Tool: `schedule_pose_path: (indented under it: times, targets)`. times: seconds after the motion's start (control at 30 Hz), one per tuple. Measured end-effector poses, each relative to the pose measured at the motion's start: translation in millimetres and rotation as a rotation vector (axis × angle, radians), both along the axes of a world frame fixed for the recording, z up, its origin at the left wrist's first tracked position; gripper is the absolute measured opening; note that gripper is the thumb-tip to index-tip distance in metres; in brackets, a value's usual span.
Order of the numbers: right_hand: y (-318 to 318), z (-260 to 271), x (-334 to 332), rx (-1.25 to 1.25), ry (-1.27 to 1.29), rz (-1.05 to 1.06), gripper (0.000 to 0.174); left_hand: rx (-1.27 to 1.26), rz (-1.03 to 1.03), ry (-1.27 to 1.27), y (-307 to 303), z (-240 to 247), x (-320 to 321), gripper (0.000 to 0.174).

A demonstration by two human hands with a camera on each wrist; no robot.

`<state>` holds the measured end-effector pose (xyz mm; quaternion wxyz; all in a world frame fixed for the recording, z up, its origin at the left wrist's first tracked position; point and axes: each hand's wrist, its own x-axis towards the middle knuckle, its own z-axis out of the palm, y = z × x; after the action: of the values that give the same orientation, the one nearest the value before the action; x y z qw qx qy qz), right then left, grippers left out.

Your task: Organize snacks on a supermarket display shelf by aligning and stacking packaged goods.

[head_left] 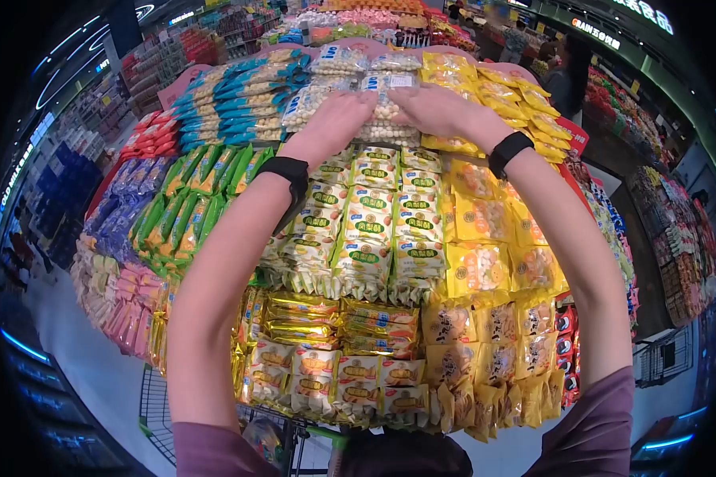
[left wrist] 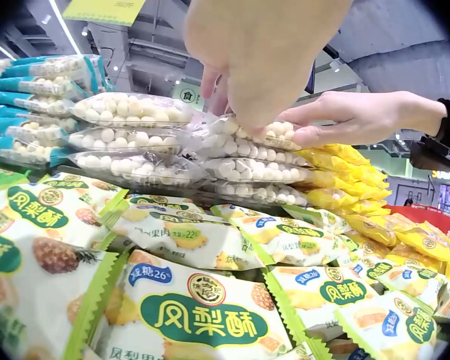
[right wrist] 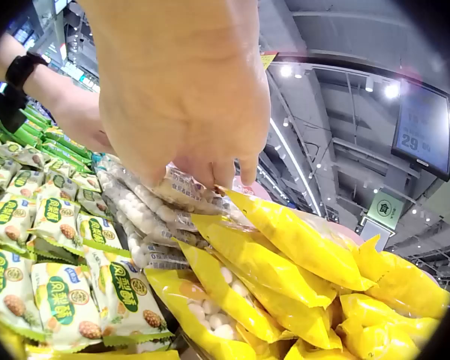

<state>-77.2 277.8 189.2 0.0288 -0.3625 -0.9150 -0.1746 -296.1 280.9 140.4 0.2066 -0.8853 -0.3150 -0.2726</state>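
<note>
In the upper centre of the head view the clear bag of white balls lay on its stack, the left hand and the right hand pinching its ends with curled fingers; it looked light, crinkly and slippery, best held at the sealed edges.

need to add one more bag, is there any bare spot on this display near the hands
No bare spot up there. The clear bags held by the left hand and right hand butt against blue bags at the left, yellow bags at the right, green bags below, all overlapping. Only the floor further left is bare.
</note>
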Motion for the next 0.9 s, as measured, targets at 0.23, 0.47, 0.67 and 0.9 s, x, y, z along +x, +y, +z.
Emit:
schedule_pose_path:
  times: [0.23,0.47,0.67,0.9]
  targets:
    - [5,-16,12,0.096,-0.041,0.036,0.067,0.035,0.000,0.038,8,-5,-6,0.032]
    - [5,-11,9,0.050,0.064,-0.009,0.057,-0.061,0.138,0.114,4,0,-7,0.045]
    - [62,28,-6,0.102,0.135,0.003,0.035,0.030,0.035,0.024,-16,3,4,0.056]
    - [118,19,-12,-0.040,0.072,-0.013,0.047,0.072,0.048,0.017,-11,-13,11,0.050]
